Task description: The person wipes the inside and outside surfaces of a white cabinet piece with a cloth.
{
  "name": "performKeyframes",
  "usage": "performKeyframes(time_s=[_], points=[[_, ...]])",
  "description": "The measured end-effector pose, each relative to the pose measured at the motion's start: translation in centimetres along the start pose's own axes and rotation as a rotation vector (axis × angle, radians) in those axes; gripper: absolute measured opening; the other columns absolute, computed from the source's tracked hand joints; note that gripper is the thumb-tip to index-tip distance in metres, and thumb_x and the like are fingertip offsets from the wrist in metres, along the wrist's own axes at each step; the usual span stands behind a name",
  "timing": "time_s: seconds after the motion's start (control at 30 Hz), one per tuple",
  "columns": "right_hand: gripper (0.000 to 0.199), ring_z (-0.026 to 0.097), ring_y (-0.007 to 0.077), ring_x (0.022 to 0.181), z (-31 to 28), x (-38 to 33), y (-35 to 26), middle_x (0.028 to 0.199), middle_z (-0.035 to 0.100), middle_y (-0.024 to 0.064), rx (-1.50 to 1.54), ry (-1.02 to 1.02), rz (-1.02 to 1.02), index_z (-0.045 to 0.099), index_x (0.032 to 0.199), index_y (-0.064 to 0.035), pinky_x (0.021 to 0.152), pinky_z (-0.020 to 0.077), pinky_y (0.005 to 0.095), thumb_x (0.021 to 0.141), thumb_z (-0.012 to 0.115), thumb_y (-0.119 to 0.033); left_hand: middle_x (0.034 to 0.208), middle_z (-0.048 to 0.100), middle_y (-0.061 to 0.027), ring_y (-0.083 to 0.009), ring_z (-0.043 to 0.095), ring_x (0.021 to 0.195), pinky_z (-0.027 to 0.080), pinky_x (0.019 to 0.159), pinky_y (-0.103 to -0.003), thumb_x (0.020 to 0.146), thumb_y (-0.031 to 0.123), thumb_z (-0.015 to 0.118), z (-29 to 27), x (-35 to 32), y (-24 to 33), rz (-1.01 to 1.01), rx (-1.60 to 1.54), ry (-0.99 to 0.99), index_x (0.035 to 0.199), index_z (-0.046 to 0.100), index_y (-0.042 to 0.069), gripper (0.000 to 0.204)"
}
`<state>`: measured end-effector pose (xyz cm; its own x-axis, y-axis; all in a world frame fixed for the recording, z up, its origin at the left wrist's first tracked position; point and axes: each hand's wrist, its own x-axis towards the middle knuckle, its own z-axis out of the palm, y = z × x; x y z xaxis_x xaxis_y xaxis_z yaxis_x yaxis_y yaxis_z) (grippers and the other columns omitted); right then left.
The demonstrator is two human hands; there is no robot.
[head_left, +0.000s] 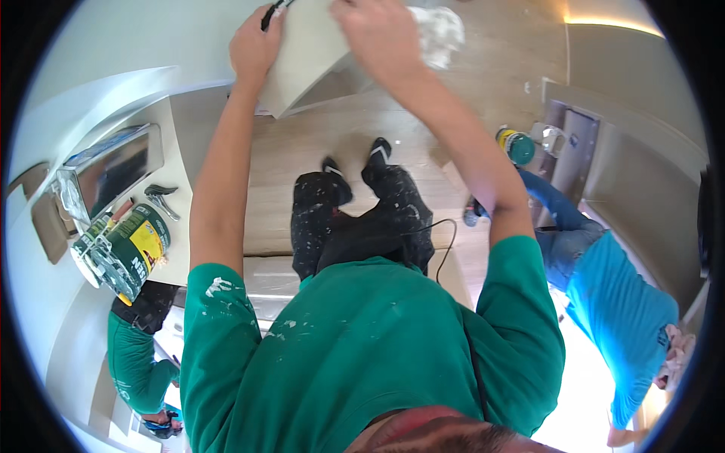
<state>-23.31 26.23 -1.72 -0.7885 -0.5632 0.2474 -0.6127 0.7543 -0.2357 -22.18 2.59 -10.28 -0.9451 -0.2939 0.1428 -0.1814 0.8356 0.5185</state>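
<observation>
Both my arms reach up to the top edge of the view, beside a pale cream panel or cabinet corner (308, 49). My left hand (254, 51) is closed round a slim tool with a black handle (269, 16), whose far end is cut off by the picture's edge. To the right, my right hand (380, 41) has its fingers curled together over the cream surface. What they pinch, if anything, is hidden. Beyond that hand lies a crumpled white sheet or cloth (440, 34).
At left, a ledge holds a green-and-yellow paint bucket (143, 245), a dark grip-handled tool (161, 200) and a framed dark panel (121, 170). Another bucket (516, 145) stands on the wooden floor at right. Co-workers bend at right (615, 302) and lower left (140, 362).
</observation>
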Motion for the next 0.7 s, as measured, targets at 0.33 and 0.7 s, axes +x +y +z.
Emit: performKeyframes(time_s=[0.33, 0.7], points=[[0.015, 0.060, 0.0238, 0.093, 16.1, -8.7, -10.8, 0.100, 0.064, 0.0023, 0.672, 0.589, -0.438, 0.076, 0.098, -0.0106, 0.078, 0.0540, 0.0369, 0.086, 0.071, -0.018, 0.106, 0.076, -0.0139, -0.0212, 0.068, 0.095, 0.051, 0.089, -0.033, 0.101, 0.045, 0.060, 0.6, 2.9, -3.9, 0.146, -0.038, 0.015, 0.124, 0.072, 0.004, 0.047], [0.033, 0.061, 0.0335, 0.110, 19.4, -5.1, 1.4, 0.120, 0.064, 0.0208, 0.683, 1.379, -0.040, 0.068, 0.123, 0.0035, 0.093, 0.0508, 0.0394, 0.090, 0.066, 0.001, 0.102, 0.074, -0.0150, -0.0213, 0.066, 0.094, 0.052, 0.087, -0.037, 0.103, 0.033, 0.055, 0.3, 3.5, -5.1, 0.365, -0.047, 0.008, 0.115, 0.071, -0.004, 0.042]])
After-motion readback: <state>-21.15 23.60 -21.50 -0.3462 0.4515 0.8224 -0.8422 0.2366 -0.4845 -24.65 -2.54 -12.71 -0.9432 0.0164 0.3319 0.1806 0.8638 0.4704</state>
